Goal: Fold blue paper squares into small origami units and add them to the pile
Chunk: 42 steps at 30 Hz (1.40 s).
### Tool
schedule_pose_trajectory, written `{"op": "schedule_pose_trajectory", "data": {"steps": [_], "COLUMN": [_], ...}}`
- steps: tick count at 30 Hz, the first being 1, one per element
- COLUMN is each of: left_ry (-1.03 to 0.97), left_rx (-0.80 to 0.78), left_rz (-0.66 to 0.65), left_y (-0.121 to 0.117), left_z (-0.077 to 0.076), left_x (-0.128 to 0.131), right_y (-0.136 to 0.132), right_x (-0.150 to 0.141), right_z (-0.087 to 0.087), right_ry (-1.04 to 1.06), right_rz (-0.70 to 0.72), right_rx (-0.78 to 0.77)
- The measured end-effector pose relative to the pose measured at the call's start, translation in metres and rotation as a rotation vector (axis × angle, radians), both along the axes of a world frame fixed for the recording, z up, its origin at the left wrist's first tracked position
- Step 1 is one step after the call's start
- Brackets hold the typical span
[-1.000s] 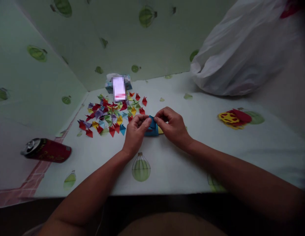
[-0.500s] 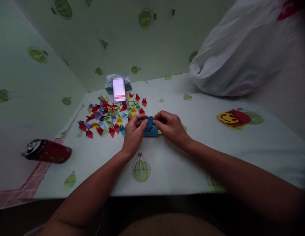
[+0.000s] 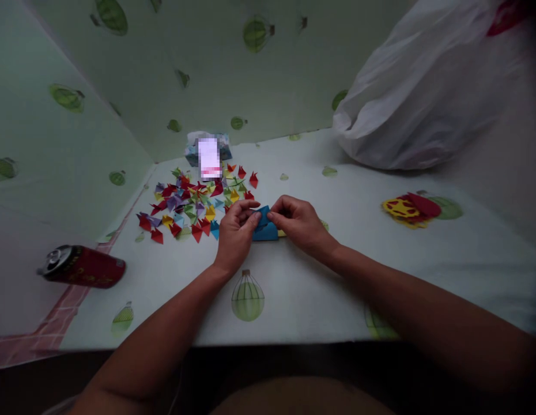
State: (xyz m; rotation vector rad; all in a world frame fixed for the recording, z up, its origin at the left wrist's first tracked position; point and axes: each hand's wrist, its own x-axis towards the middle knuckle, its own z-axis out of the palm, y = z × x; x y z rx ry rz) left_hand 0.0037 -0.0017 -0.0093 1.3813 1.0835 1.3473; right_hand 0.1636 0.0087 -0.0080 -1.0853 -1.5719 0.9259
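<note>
The left hand (image 3: 237, 230) is pinching a small folded blue paper (image 3: 263, 215) between thumb and fingers; the right hand (image 3: 297, 222) is pinching its right edge. The piece is being held over flat blue paper (image 3: 268, 233) on the table (image 3: 302, 294), while coloured folded pieces (image 3: 175, 200) are lying beyond the left hand

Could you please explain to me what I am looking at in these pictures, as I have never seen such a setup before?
Certainly. There is no machine here: these are a person's own bare hands, seen by one camera worn on the head, looking forward and down. The left hand and right hand hold a small piece of blue paper between them. On the white patterned table lie many colourful folded paper shapes, a red can at the left, and red and yellow pieces at the right. Further back are a pixelated bright screen and a white plastic bag.
</note>
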Motion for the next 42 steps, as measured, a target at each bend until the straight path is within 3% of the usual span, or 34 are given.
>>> {"op": "schedule_pose_trajectory", "data": {"steps": [13, 19, 31, 42], "left_ry": [-0.021, -0.018, -0.027, 0.096], "left_rx": [0.079, 0.051, 0.075, 0.169], "left_rz": [0.027, 0.003, 0.037, 0.059], "left_y": [0.0016, 0.0004, 0.0021, 0.0008], "left_z": [-0.0020, -0.0022, -0.0034, -0.0057], "left_x": [0.0001, 0.0002, -0.0008, -0.0010], "right_y": [0.0014, 0.0022, 0.0000, -0.0008], "right_x": [0.0003, 0.0014, 0.0011, -0.0011], "right_z": [0.0002, -0.0021, -0.0020, -0.0001], "right_ry": [-0.012, 0.097, 0.124, 0.158], "right_rz": [0.020, 0.102, 0.064, 0.051], "right_rx": [-0.011, -0.069, -0.072, -0.104]}}
